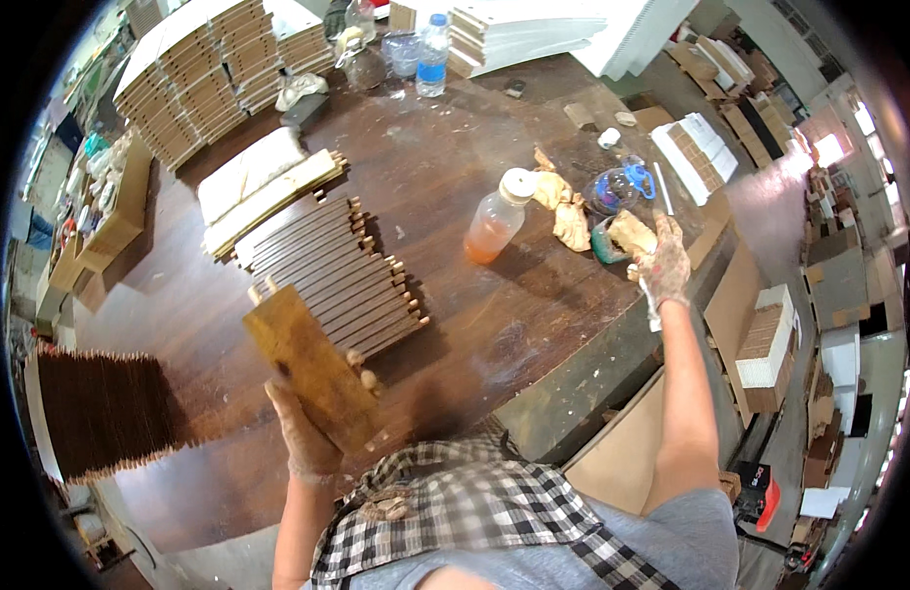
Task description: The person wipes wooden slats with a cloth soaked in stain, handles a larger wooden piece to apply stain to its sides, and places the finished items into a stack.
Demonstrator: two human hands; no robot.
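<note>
Staining work is being shown on a dark wooden tabletop [494, 324]. A flat wooden piece [312, 369], honey-coloured and with small pegs at its ends, is being gripped from below by the left hand [307, 433], fingers closed round its lower edge, just above the near side of the tabletop. A stained rag [632, 234] is being pressed by the right hand [663, 264], closed over it, at a small green pot [604, 246] near the right edge.

For the step to go well, it is judged that the rag should be loaded lightly, so no drips are being carried across, and that the piece should be kept tilted and held by its edge only, so that wet faces are not being touched.

Finished dark slats [337, 270] are being laid out in a row beside the held piece, with a plastic bottle of orange liquid [494, 228] standing just beyond them and crumpled cloths [568, 211] beside it. Around the tabletop, stacks of pale boards [194, 79] and cartons are being stored; a crowded workshop is being suggested.
</note>
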